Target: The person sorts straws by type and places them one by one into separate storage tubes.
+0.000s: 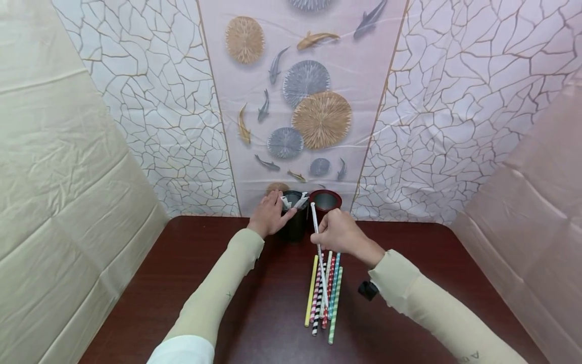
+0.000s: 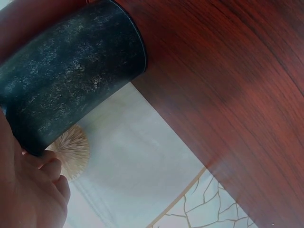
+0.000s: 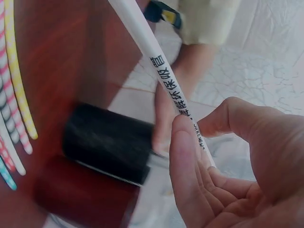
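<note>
In the head view my left hand (image 1: 269, 213) grips the black cup (image 1: 294, 225) at its upper left side, thumb across the front. Curled fingertips show at the cup's rim in the left wrist view. White paper ends (image 1: 301, 200) stick out of this cup. My right hand (image 1: 340, 232) pinches a straw in a white printed wrapper (image 3: 164, 76) between thumb and fingers, tilted, its top end near the dark red cup (image 1: 325, 198). Below it, several striped and dotted paper straws lie side by side on the table, among them a yellow straw (image 1: 311, 290) and a green striped straw (image 1: 335, 306).
The two cups stand side by side at the back edge of the dark wooden table (image 1: 191, 283). Behind them hangs a patterned cloth (image 1: 182, 126). Beige cloth walls (image 1: 59, 202) close in both sides. A small black device (image 1: 368, 290) is at my right wrist.
</note>
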Tool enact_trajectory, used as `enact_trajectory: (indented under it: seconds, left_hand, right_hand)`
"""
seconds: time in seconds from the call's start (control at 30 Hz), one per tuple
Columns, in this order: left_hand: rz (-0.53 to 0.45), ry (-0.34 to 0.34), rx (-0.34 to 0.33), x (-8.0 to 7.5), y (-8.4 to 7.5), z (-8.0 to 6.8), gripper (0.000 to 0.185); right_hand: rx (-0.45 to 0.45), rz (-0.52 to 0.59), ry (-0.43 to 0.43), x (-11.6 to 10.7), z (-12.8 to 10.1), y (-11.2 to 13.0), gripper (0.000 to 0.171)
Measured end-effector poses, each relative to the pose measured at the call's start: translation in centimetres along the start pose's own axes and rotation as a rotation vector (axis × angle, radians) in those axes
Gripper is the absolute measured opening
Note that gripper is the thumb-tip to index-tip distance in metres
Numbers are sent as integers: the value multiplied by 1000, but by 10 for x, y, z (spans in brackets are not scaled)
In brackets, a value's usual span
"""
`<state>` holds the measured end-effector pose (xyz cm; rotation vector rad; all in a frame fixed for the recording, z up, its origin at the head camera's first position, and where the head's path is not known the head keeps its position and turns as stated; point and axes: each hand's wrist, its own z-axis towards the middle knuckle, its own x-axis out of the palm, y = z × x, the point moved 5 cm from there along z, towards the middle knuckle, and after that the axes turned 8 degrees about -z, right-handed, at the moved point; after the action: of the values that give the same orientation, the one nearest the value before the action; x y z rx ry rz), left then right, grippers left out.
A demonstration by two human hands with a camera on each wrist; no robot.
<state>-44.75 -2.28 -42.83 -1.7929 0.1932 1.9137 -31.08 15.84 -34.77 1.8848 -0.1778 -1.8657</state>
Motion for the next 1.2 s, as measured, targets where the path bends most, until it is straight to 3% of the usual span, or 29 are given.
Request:
enact_trajectory:
  seconds: [0.23, 0.53, 0.73, 0.97, 1.2]
  left_hand:
    - [-13, 2, -6, 1, 1, 0, 89]
    - [-8, 3, -1, 1, 3, 3, 90]
    - [-21, 10, 2, 1, 1, 1, 87]
    - [-11, 21, 7, 1, 2, 2, 88]
    - [-21, 11, 14, 1, 2, 2, 87]
  right_hand:
    - [-61, -33, -152, -44, 0, 14, 16]
    - [-84, 47, -347, -106, 2, 32, 12]
    - [-115, 76, -554, -140, 5, 43, 11]
    - [-205, 136, -805, -158, 17, 50, 12]
    - [-325, 262, -954, -152, 38, 48, 12]
